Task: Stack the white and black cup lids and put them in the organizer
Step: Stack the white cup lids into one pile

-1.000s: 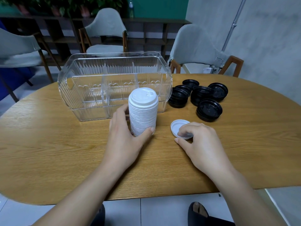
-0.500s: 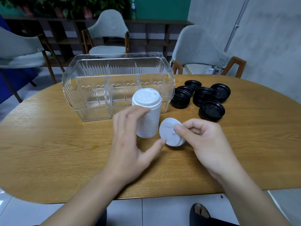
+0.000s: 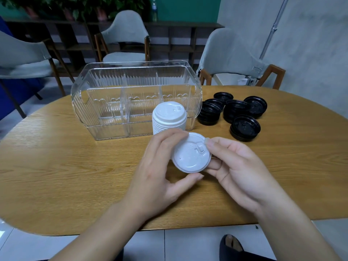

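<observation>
Both hands are up over the table (image 3: 56,166), sharing one white lid (image 3: 191,154). The left hand (image 3: 160,172) curls round the lid's left edge, fingers over the top, thumb under the lower rim. The right hand (image 3: 239,168) pinches the lid's right edge, a fingertip on the upper rim and other fingers behind it. The lid is tilted, top face toward the camera, raised off the wood.

Just behind the lid stands the stack of white lids (image 3: 169,118), upright, its lower part hidden by the left fingers. The stack sits right in front of the clear organizer (image 3: 120,102), toward its right end; whether they touch, I cannot tell. The organizer's dividers show through its ribbed walls, and no lids can be seen inside it.

To the right of the organizer, the black lids (image 3: 235,112) lie in several low piles close together, the nearest pile (image 3: 244,128) a little forward of the others. Beyond the organizer stand grey chairs (image 3: 124,34), and a dark shelf (image 3: 178,38) behind them.
</observation>
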`<action>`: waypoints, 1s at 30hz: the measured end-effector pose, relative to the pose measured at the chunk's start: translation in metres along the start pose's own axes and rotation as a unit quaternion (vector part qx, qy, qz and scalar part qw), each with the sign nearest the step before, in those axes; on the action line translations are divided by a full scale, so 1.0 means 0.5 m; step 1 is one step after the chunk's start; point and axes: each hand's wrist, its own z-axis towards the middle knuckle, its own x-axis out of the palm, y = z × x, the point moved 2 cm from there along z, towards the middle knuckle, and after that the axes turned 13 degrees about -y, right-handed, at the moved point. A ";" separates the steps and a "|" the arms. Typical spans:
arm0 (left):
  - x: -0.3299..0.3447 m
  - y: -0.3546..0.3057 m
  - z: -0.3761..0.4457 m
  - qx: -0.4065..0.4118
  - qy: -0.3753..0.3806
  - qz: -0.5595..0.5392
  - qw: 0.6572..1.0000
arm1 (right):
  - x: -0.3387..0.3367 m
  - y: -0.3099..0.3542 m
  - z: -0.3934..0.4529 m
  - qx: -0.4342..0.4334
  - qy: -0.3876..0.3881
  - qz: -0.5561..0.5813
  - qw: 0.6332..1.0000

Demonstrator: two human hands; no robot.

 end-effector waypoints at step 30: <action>-0.047 0.041 0.047 -0.106 -0.117 -0.052 0.986 | 0.025 0.032 0.001 -0.367 -0.142 -0.250 0.885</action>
